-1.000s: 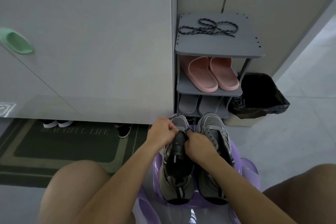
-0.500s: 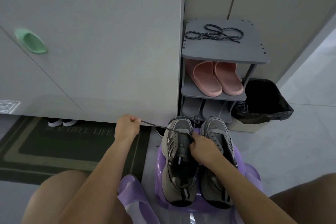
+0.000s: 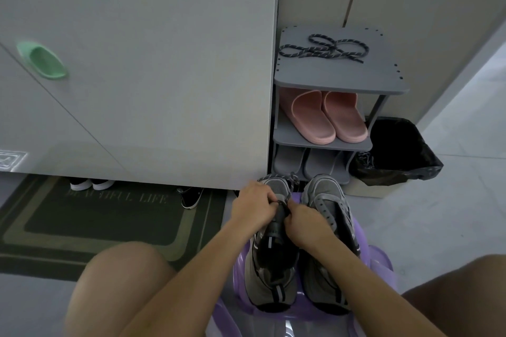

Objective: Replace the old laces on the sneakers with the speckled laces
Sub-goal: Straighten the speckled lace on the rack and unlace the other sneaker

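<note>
Left hand (image 3: pixel 253 206) and right hand (image 3: pixel 304 223) curl round the speckled lace (image 3: pixel 293 182) over the left sneaker (image 3: pixel 271 276). Fingertips and the eyelets beneath are covered; lace path unreadable. Purple stool (image 3: pixel 375 257): near part cut by the bottom edge. Grey slippers (image 3: pixel 290 163), lowest shelf: mostly hidden by the shelf above. Under the cabinet, white shoes (image 3: pixel 90 184) and black shoe (image 3: pixel 191 195): toes only. Tangle (image 3: pixel 365 159) at the bin bag (image 3: pixel 405 169) rim: too small to identify. Doormat (image 3: pixel 109 216) runs off the left edge.

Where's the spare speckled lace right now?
In the head view, upper right: the speckled lace lies on the top shelf of the grey shoe rack, above the pink slippers.
</note>
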`<action>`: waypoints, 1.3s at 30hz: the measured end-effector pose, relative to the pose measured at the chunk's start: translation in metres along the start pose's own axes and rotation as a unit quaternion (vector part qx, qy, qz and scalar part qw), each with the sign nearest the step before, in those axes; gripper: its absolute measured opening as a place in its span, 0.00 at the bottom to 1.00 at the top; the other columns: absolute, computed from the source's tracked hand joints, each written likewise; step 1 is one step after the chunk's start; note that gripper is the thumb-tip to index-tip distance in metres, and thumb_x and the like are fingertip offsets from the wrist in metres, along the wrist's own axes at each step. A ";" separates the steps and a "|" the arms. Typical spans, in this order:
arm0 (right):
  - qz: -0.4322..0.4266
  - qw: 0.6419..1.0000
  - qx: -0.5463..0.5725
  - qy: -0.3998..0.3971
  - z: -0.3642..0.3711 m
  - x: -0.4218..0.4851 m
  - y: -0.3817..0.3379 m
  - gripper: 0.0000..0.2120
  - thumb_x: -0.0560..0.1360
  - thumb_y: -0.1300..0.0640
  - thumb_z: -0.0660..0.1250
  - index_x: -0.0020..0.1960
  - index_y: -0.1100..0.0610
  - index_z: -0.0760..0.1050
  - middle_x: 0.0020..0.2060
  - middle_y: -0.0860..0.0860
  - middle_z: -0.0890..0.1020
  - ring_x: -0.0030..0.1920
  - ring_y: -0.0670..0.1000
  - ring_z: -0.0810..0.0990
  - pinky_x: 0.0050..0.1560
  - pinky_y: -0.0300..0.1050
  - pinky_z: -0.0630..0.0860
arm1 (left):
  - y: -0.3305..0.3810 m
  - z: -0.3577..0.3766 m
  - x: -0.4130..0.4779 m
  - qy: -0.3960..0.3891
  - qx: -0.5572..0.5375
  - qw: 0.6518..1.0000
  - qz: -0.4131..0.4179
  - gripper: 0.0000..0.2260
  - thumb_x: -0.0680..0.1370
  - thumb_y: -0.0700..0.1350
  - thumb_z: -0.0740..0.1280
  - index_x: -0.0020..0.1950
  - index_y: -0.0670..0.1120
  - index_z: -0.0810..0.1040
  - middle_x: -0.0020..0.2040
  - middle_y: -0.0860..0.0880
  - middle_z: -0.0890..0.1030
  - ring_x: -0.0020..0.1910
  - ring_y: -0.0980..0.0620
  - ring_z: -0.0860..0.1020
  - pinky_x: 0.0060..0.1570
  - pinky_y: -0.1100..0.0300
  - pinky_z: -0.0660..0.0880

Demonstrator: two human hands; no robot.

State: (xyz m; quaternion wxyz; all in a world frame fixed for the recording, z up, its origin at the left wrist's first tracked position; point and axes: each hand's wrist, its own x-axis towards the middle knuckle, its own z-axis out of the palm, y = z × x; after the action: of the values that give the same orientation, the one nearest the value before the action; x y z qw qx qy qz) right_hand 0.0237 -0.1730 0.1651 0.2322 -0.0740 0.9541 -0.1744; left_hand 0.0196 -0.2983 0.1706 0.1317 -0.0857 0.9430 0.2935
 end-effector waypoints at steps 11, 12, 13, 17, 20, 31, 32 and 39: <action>-0.001 1.000 0.022 -0.013 -0.003 -0.001 0.001 0.19 0.78 0.58 0.53 0.68 0.58 0.65 0.57 0.60 0.78 0.58 0.60 0.76 0.54 0.49 0.73 | -0.013 -0.027 0.011 -0.017 -0.175 0.973 -0.146 0.06 0.78 0.42 0.66 0.41 0.43 0.77 0.40 0.47 0.77 0.42 0.50 0.74 0.46 0.61 0.69; 0.000 1.000 0.022 -0.015 -0.003 -0.001 0.001 0.18 0.78 0.58 0.53 0.68 0.58 0.66 0.57 0.60 0.78 0.58 0.60 0.76 0.55 0.49 0.73 | -0.017 -0.032 0.010 -0.008 -0.190 0.970 -0.153 0.05 0.78 0.41 0.65 0.43 0.42 0.78 0.40 0.47 0.76 0.44 0.50 0.74 0.46 0.61 0.69; 0.002 1.000 0.022 -0.016 -0.003 -0.002 0.001 0.18 0.78 0.58 0.53 0.67 0.58 0.66 0.58 0.60 0.78 0.58 0.60 0.76 0.55 0.49 0.73 | -0.021 -0.039 0.009 0.005 -0.203 0.966 -0.159 0.05 0.78 0.41 0.65 0.44 0.42 0.78 0.40 0.47 0.76 0.44 0.50 0.74 0.45 0.61 0.68; 0.007 1.000 0.021 -0.013 -0.003 -0.002 0.001 0.18 0.79 0.58 0.53 0.67 0.58 0.66 0.58 0.60 0.78 0.59 0.60 0.76 0.55 0.49 0.73 | -0.043 -0.061 0.005 0.084 -0.253 0.946 -0.184 0.06 0.78 0.40 0.66 0.48 0.37 0.77 0.40 0.43 0.76 0.38 0.49 0.73 0.33 0.62 0.66; 0.004 1.000 0.025 -0.014 -0.003 -0.001 0.000 0.22 0.78 0.58 0.53 0.72 0.57 0.61 0.57 0.60 0.78 0.57 0.60 0.76 0.54 0.49 0.74 | -0.056 -0.070 -0.002 0.110 -0.271 0.935 -0.202 0.07 0.78 0.40 0.65 0.53 0.38 0.78 0.43 0.41 0.76 0.33 0.53 0.70 0.33 0.63 0.66; 0.002 1.000 0.017 0.003 0.000 -0.003 0.001 0.15 0.79 0.58 0.53 0.63 0.60 0.68 0.56 0.60 0.79 0.56 0.60 0.77 0.53 0.50 0.73 | -0.088 -0.071 -0.009 0.118 -0.196 0.947 -0.228 0.05 0.78 0.40 0.65 0.44 0.41 0.78 0.42 0.43 0.78 0.41 0.46 0.76 0.45 0.57 0.72; 0.002 1.000 0.014 0.004 0.000 -0.003 0.001 0.14 0.79 0.58 0.53 0.62 0.60 0.68 0.56 0.60 0.79 0.56 0.60 0.77 0.53 0.50 0.73 | -0.087 -0.068 -0.008 0.099 -0.186 0.952 -0.224 0.06 0.78 0.41 0.65 0.41 0.42 0.77 0.41 0.43 0.78 0.39 0.47 0.75 0.42 0.59 0.71; 0.002 1.000 0.017 0.004 0.002 -0.002 0.000 0.14 0.78 0.59 0.53 0.61 0.60 0.68 0.56 0.61 0.79 0.57 0.61 0.76 0.54 0.50 0.73 | -0.066 -0.049 -0.009 0.020 -0.157 0.980 -0.125 0.07 0.77 0.44 0.66 0.53 0.44 0.80 0.48 0.47 0.80 0.46 0.52 0.76 0.41 0.62 0.73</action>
State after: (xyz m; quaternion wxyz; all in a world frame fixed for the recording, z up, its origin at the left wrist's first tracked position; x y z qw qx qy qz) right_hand 0.0261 -0.1728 0.1643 0.2303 -0.0678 0.9519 -0.1906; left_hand 0.0348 -0.3791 0.1769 0.1333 -0.2279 0.8697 0.4171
